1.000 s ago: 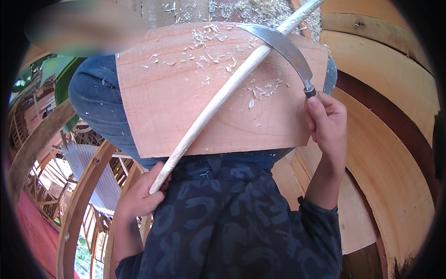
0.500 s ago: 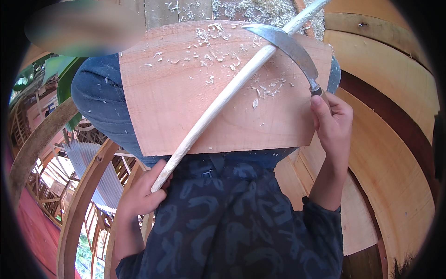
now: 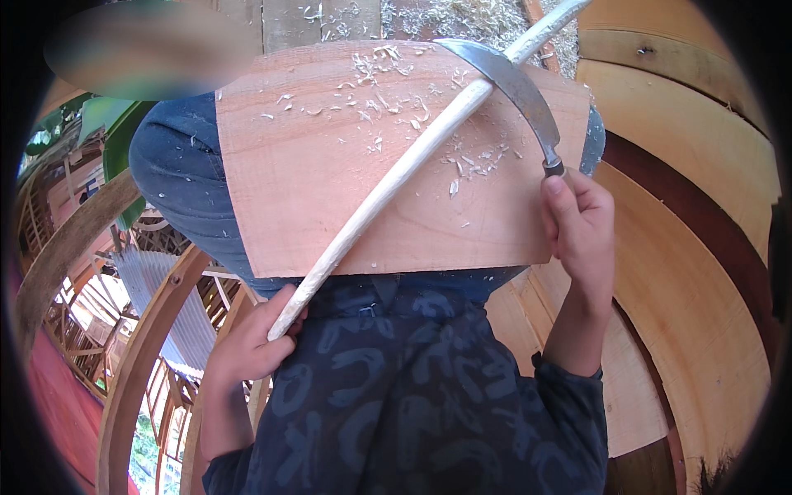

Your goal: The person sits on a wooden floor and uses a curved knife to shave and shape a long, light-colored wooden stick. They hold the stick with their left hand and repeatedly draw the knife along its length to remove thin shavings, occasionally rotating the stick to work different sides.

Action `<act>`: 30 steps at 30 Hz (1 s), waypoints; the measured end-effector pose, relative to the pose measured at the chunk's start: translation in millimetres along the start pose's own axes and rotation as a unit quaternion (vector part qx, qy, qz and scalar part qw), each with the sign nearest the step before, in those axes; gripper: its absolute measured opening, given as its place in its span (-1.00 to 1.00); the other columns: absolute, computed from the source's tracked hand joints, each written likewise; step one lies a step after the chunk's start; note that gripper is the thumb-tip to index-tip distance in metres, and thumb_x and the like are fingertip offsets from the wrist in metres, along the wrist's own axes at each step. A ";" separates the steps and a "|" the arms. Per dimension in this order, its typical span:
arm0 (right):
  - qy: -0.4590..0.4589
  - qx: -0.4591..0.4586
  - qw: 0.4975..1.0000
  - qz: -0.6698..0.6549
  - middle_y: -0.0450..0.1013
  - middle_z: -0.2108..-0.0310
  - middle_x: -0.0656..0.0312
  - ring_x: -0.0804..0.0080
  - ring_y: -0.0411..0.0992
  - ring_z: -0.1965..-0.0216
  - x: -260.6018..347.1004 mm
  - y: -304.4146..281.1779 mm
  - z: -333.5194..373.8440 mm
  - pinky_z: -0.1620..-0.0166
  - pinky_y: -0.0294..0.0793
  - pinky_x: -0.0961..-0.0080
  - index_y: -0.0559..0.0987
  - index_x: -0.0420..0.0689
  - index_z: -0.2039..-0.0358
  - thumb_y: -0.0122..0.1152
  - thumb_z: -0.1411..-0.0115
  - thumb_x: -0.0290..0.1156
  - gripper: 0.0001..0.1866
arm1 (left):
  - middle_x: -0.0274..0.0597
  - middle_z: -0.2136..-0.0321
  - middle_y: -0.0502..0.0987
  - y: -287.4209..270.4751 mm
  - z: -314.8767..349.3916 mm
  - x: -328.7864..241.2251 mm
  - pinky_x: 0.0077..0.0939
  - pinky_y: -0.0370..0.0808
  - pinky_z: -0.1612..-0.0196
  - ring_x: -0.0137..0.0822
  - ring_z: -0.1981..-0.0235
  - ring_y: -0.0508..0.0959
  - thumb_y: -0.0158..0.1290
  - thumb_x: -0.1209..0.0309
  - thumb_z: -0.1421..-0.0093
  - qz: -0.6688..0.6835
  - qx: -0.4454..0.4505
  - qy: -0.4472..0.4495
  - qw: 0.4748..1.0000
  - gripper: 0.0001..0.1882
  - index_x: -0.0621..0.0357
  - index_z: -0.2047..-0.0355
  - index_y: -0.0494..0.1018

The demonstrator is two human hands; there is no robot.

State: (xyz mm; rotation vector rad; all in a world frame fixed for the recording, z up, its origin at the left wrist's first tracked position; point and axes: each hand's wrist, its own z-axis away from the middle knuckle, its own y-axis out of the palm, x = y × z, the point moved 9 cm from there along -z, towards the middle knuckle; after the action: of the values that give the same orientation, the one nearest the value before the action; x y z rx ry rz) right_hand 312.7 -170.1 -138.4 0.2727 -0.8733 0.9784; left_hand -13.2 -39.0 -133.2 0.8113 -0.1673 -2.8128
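Observation:
A long pale peeled stick [image 3: 388,186] runs slantwise over a wooden board [image 3: 297,198] on my lap. Its near end is wrapped in the closed fingers of my left hand [image 3: 252,338], by my waist. My right hand [image 3: 582,219] grips the short handle of a sickle [image 3: 524,91] at the board's right edge. The curved metal blade lies across the upper part of the stick, its tip pointing to the far left. Pale wood shavings [image 3: 379,103] are scattered on the board around the stick.
More shavings [image 3: 462,18] are heaped beyond the board at the far side. Curved wooden planks [image 3: 685,305] rise at my right. On my left, a wooden railing [image 3: 153,363] bends past a corrugated sheet [image 3: 169,305] lower down. My bent knee [image 3: 177,165] sticks out beside the board.
My right hand and the sickle's handle have shifted slightly left and down. The blade still crosses the stick near the same place. My left hand and the stick stay nearly still.

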 end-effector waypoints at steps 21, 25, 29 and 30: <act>0.012 0.031 0.999 -0.009 0.22 0.72 0.50 0.80 0.11 0.70 -4.2 11.6 4.4 0.64 0.06 0.72 0.41 -0.16 0.61 0.18 -0.21 -0.30 -0.69 | -0.13 0.49 0.32 -0.4 -0.7 -0.5 -0.42 0.34 0.32 -0.26 0.45 0.36 -0.15 0.54 0.16 -0.013 0.007 0.017 1.000 -0.65 0.27 0.26 0.27; 0.047 0.018 0.998 -0.044 0.21 0.72 0.49 0.80 0.12 0.68 -5.1 16.4 7.3 0.64 0.05 0.73 0.39 -0.15 0.63 0.16 -0.22 -0.31 -0.68 | -0.16 0.46 0.32 -0.4 0.5 3.2 -0.45 0.34 0.33 -0.29 0.44 0.36 -0.12 0.47 0.17 0.014 0.000 -0.004 1.000 -0.59 0.27 0.21 0.27; 0.028 0.006 1.000 0.000 0.20 0.72 0.49 0.82 0.12 0.67 3.3 22.3 15.3 0.64 0.07 0.74 0.39 -0.16 0.59 0.15 -0.23 -0.30 -0.69 | -0.26 0.41 0.31 -0.3 -1.1 9.7 -0.52 0.34 0.36 -0.40 0.43 0.34 -0.07 0.29 0.17 0.002 0.000 -0.015 1.000 -0.43 0.28 0.09 0.26; 0.026 0.007 1.000 0.002 0.20 0.72 0.49 0.82 0.12 0.66 2.5 17.8 10.7 0.63 0.07 0.74 0.40 -0.17 0.58 0.15 -0.23 -0.31 -0.70 | -0.26 0.41 0.31 0.0 -0.7 9.5 -0.52 0.34 0.36 -0.40 0.43 0.34 -0.07 0.28 0.16 -0.001 0.005 -0.009 1.000 -0.42 0.28 0.07 0.25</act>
State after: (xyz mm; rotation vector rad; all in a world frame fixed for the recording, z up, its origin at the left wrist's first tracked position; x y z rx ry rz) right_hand 293.3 -164.7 -132.7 0.2576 -0.8200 0.9910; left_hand -20.7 -41.1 -138.7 0.7892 -0.1824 -2.8243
